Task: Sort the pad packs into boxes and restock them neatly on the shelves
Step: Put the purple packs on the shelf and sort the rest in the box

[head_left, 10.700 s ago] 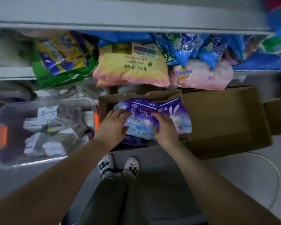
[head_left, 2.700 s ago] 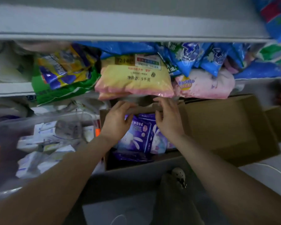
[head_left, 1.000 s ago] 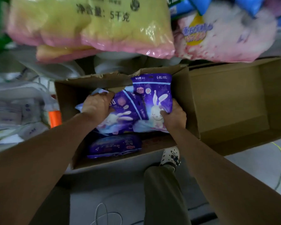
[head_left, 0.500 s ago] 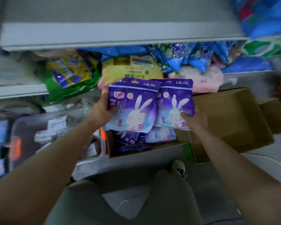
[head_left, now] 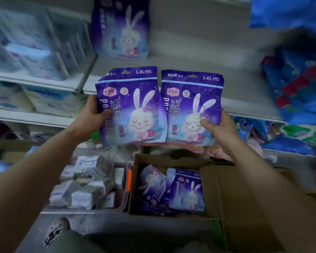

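Note:
My left hand (head_left: 91, 117) grips a purple rabbit pad pack (head_left: 133, 106) by its left edge; more packs seem stacked behind it. My right hand (head_left: 217, 126) grips a second purple rabbit pad pack (head_left: 190, 108) at its lower right corner. Both are held upright side by side in front of the grey shelf (head_left: 199, 57). One matching purple pack (head_left: 120, 30) stands on that shelf at the back. Below, an open cardboard box (head_left: 208, 194) on the floor holds more purple packs (head_left: 186, 190).
A clear plastic bin (head_left: 84, 187) of white pad packs sits left of the box. White and blue packs (head_left: 31, 48) fill the left shelves. Blue bags (head_left: 299, 73) hang at right. A larger empty cardboard box (head_left: 263, 207) lies at right. My shoe (head_left: 55, 230) is bottom left.
Both hands have lifted the purple packs out of the box and up to the level of the upper shelf. The view has tilted up, so the shelf with the standing pack shows.

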Tool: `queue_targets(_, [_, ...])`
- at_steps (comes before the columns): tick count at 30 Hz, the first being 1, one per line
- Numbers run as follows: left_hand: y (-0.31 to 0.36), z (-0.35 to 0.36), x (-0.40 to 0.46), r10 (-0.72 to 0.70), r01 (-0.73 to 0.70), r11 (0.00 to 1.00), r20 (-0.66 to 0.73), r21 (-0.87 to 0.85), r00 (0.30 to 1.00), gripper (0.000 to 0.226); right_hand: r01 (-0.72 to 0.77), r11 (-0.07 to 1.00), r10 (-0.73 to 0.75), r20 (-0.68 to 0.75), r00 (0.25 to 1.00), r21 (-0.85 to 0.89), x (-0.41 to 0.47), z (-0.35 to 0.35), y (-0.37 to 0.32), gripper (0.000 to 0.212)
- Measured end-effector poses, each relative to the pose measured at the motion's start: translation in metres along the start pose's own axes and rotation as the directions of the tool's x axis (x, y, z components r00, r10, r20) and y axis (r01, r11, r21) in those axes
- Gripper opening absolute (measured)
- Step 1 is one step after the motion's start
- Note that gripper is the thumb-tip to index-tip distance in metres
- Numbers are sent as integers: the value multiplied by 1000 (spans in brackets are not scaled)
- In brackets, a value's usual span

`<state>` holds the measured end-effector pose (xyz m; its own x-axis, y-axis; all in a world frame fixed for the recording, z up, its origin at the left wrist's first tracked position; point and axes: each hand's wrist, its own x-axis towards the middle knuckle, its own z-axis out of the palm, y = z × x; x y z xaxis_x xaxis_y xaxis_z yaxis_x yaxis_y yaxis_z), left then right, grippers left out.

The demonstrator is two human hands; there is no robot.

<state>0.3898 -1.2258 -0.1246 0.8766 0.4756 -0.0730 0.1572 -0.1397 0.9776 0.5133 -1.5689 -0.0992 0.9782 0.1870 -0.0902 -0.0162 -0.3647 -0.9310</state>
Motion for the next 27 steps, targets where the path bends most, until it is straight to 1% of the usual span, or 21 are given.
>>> queue_targets(4, [18,-19,27,4,-8,997,-42,-75,999,39,79,995,-81,33,996,66,42,21,-42,40])
queue_targets(8, [28,-28,61,67,-72,994,-60,-82,996,37,155,982,-160,39,986,111,94,52,-80,37])
queue_targets(11, [27,-33,83,87,-94,989,-70,-110,994,32,193,968,-202,41,978,162,139,85,-108,38])
queue_targets(17, [22,-43,121,74,-83,985,-63,-150,995,33,287,941,-323,223,920,178,207,161,-144,39])
queue_targets(20, [20,-50,134,44,-53,985,-62,-166,997,37,292,930,-340,222,914,222,225,194,-152,39])
queue_targets(23, [21,-53,145,32,-42,984,-58,-173,998,45,275,943,-306,168,937,186,238,213,-151,32])
queue_targets(24, [22,-53,148,32,-43,984,-64,-173,997,45,256,951,-284,164,945,172,241,215,-148,30])
queue_targets(27, [34,-49,159,59,-71,988,-87,-135,994,34,212,965,-239,181,954,154,250,210,-137,18])
